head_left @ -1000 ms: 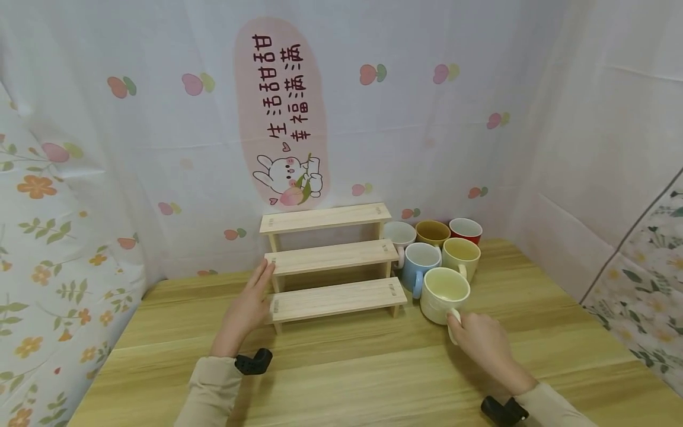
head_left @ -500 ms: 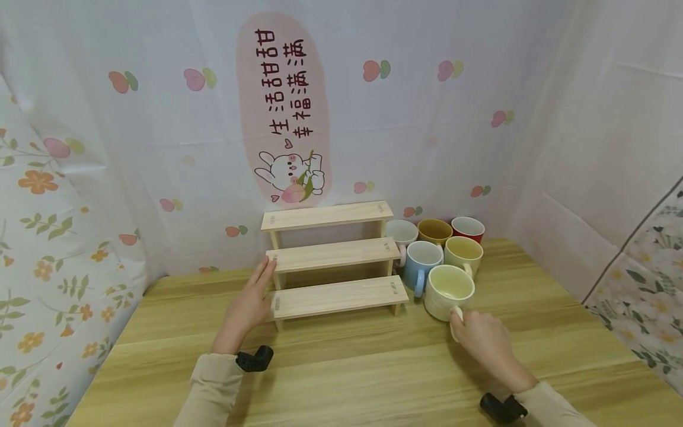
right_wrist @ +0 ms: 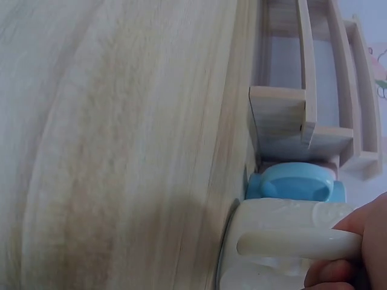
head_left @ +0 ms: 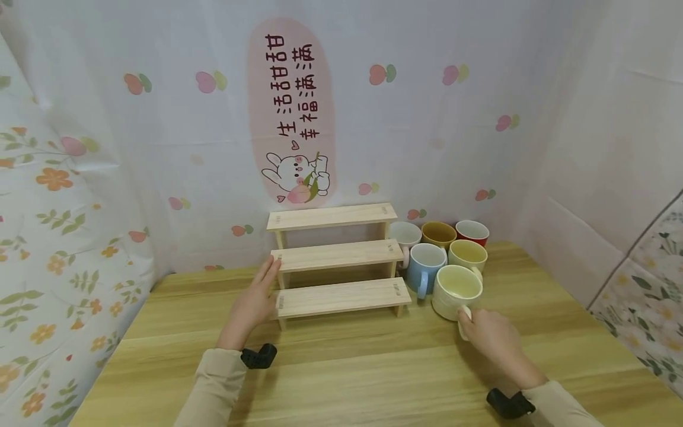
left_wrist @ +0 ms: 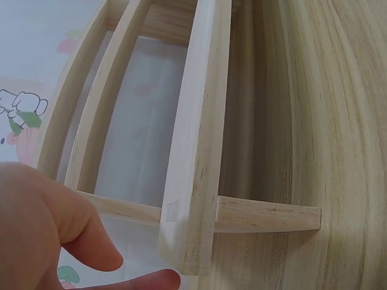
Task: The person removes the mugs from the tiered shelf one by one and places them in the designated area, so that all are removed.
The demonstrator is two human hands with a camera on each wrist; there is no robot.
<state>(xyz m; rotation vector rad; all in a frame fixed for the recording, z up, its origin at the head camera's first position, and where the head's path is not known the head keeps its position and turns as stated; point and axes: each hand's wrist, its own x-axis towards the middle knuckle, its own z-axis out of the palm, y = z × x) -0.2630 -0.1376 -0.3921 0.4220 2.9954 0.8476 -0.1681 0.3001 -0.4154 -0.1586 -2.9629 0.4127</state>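
In the head view a three-tier wooden shelf (head_left: 341,298) stands against the backdrop. My left hand (head_left: 251,305) is at its left end, fingers extended along the side and fingertips by the middle tier. In the left wrist view the thumb and a finger (left_wrist: 148,281) show near the end of a board. My right hand (head_left: 493,338) pinches the handle of a cream mug (head_left: 453,299), which stands upright at the front of a mug group. Right behind it are a blue mug (head_left: 425,273) and a yellow mug (head_left: 468,255).
Farther back stand a pale mug (head_left: 405,232), a mustard-brown mug (head_left: 439,233) and a red mug with a white inside (head_left: 474,230). The group sits close to the shelf's right end. A patterned cloth (head_left: 427,148) hangs behind the wooden table (head_left: 341,379).
The cream mug has shifted slightly right, away from the shelf, with my right hand on its handle. My left hand stays by the shelf. The head view has drifted a little.
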